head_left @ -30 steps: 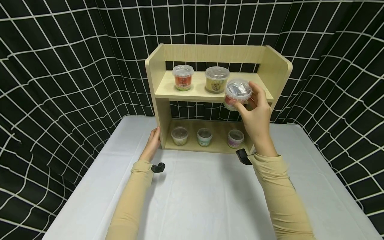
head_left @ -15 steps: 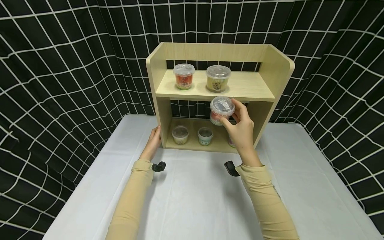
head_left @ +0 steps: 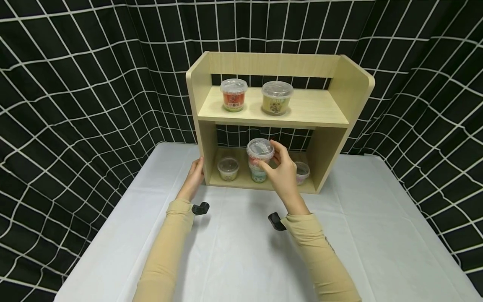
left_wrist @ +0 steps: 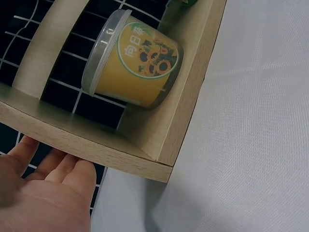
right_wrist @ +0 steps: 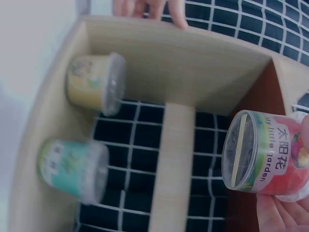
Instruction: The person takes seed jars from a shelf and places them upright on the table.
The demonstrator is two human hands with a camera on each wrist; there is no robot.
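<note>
My right hand (head_left: 284, 174) grips a lidded clear plastic cup with a pink-red label (head_left: 260, 150), thumb on one side and fingers on the other. It holds this cup in front of the shelf's lower opening. In the head view the cup overlaps a small teal-labelled cup (head_left: 258, 175) below it; in the right wrist view the two stand apart. My left hand (head_left: 191, 178) rests against the outer left side panel of the pale wooden shelf (head_left: 203, 147). Inside that panel stands a yellow sunflower-labelled cup (left_wrist: 140, 63) on the lower board.
A red-labelled cup (head_left: 234, 97) and a yellow-green cup (head_left: 277, 98) stand on the upper board. A purple-labelled cup (head_left: 302, 173), partly behind my right hand, stands at lower right. White cloth covers the table (head_left: 234, 251); black gridded curtain (head_left: 75, 84) surrounds it.
My right hand has carried the pink-red cup down and left, from beside the upper board's right part to the lower middle. The left hand stays at the side panel.
</note>
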